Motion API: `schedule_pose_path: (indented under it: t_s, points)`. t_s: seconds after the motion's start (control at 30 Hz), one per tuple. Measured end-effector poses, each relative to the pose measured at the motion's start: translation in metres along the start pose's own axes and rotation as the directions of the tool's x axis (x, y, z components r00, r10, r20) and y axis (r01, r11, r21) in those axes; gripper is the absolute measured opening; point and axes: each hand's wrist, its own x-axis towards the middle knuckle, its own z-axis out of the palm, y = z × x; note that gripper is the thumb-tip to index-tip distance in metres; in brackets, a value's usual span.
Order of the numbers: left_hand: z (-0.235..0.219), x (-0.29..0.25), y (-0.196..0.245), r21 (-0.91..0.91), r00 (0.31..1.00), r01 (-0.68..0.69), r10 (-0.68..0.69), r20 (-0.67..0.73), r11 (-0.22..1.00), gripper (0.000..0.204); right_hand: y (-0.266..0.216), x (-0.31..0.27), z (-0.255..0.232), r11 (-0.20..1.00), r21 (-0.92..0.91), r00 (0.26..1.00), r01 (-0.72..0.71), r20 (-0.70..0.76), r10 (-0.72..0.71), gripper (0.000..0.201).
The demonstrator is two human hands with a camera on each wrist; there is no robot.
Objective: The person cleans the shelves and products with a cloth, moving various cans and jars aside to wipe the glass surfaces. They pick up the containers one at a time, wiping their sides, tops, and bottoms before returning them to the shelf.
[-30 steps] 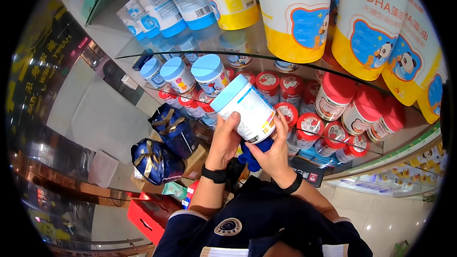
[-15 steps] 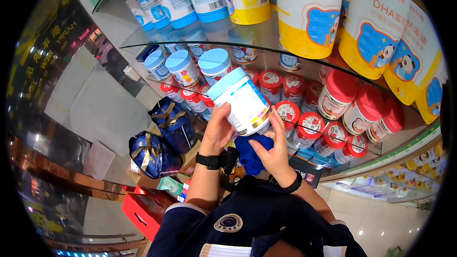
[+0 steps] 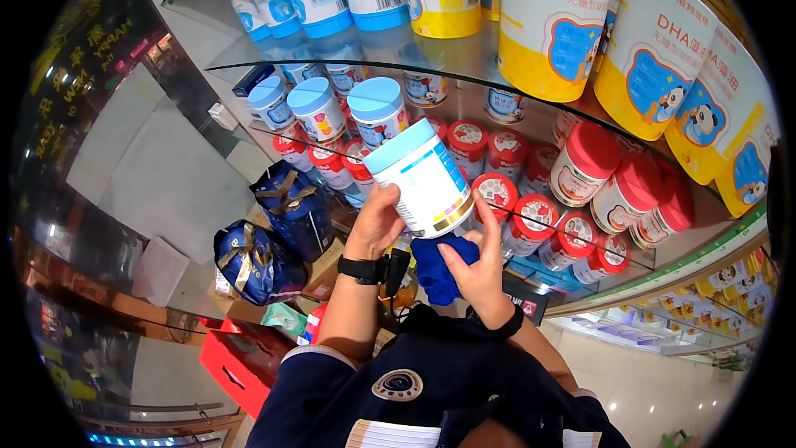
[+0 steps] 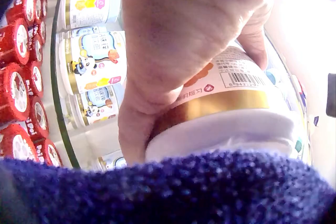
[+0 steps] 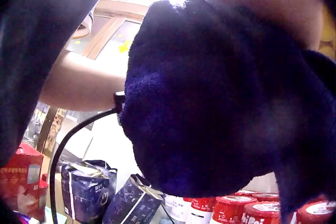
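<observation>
"DHA" on yellow-white tubs (image 3: 543, 21), "HAPPY" on window (image 3: 79, 66)

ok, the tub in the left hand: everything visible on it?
The tub is white, plastic by its look, with a pale blue lid on, a printed label with a barcode, and a gold band near the base. It's held tilted before the glass shelves. The left hand grips it; the blue cloth is by its base, contact unclear.

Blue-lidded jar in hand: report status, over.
Left hand grips jar, tilted, lid on. Right hand holds blue cloth by its base. Red-lidded jars shelved beyond.
</observation>
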Motion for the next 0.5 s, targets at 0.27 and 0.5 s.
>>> schedule_pose_path:
  t_s: [0.27,0.5]
  points:
    - [-0.015,-0.003,-0.001,-0.118,0.998,-0.01,0.016,0.054,0.993,0.072,-0.001,-0.001,0.002,0.996,-0.047,0.997,0.076,0.024,-0.075,0.083]
    - [-0.025,-0.008,0.003,-0.128,0.997,0.015,-0.006,0.071,0.992,0.071,-0.001,-0.001,0.005,0.987,-0.091,0.991,0.13,0.045,-0.126,0.081]
